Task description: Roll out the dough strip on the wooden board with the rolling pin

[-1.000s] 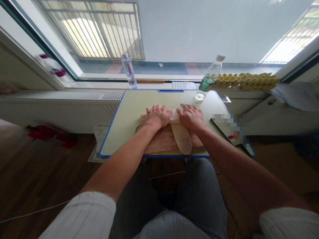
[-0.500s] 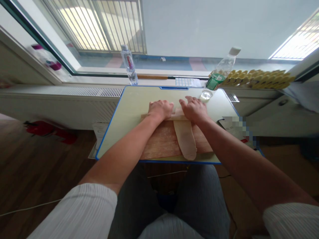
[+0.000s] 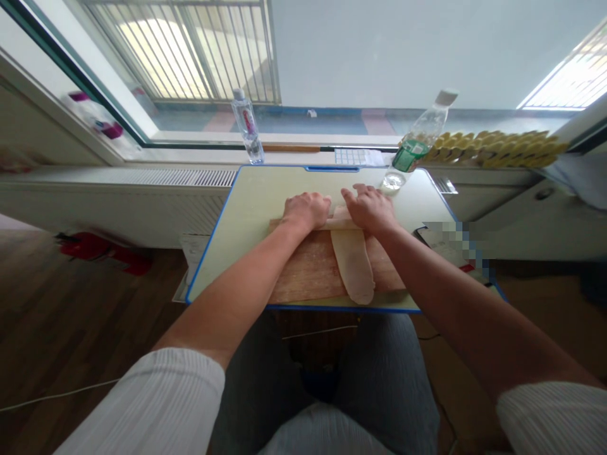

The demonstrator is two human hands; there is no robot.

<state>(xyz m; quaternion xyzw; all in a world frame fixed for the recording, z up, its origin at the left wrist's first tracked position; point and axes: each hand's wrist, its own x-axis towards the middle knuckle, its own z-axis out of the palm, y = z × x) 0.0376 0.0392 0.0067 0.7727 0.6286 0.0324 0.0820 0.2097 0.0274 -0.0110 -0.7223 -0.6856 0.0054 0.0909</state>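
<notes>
Rolling pin (image 3: 339, 224) now sits farther from the body than one second earlier. Dough strip (image 3: 353, 268) runs beneath it between the hands, bodyward over the board (image 3: 308, 272). Left hand (image 3: 306, 210) curls, grip hidden; right hand (image 3: 370, 207) rests with fingers spread.

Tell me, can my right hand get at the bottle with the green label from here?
Probably yes: your right hand is over the rolling pin, and the green-labelled bottle stands just beyond it. Nothing appears to block the way between them.
</notes>
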